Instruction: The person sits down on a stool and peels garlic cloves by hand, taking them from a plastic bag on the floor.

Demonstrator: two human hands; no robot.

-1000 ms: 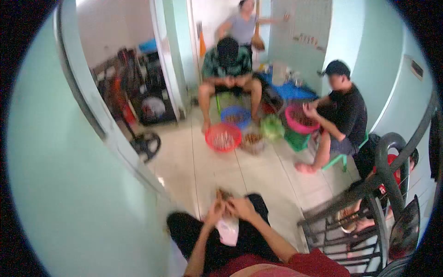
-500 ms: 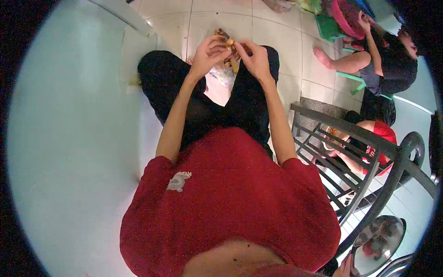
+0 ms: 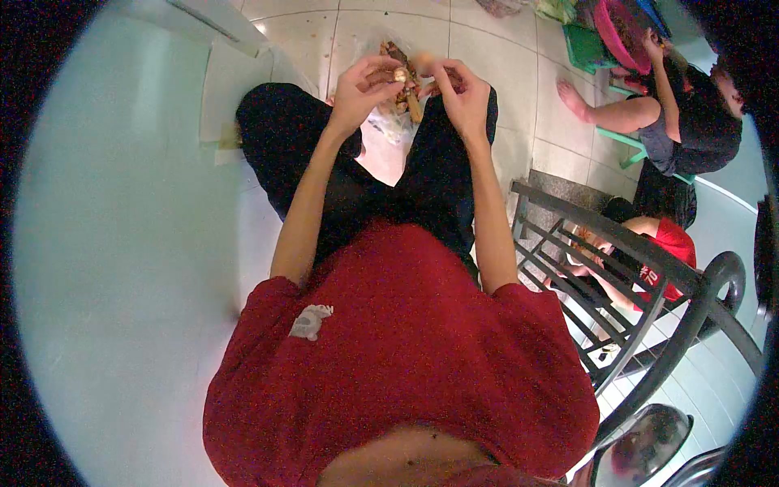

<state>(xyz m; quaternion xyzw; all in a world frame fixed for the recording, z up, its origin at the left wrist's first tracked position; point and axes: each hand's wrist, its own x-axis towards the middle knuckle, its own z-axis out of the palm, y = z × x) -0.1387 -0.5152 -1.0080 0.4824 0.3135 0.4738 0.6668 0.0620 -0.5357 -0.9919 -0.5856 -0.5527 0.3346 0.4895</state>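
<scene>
At the bottom of the frame a red shirt (image 3: 406,341) is seen, and above it black trousers (image 3: 284,150) are spread at the knees. Between the knees, at upper centre, a pale plastic bag (image 3: 385,161) is seen, with brown pieces (image 3: 415,108) gathered at its upper part. Over the left edge of these pieces the left hand (image 3: 354,99) is held; a small pale piece (image 3: 400,75) is clamped between its thumb and fingertips. To the right, the right hand (image 3: 465,97) is held apart from the left, its fingers curled towards the thumb. A blurred brownish piece (image 3: 423,61) is seen just beside its fingertips; whether it is pinched there cannot be told. At right, a dark metal railing (image 3: 686,270) is set in front of a person in red (image 3: 675,243). At upper right, a person in black (image 3: 706,122) is seated on a green stool (image 3: 634,156), with one hand raised near a pink basin (image 3: 604,28). Beside the basin a green basket (image 3: 586,50) is placed on the tiled floor (image 3: 514,81).
</scene>
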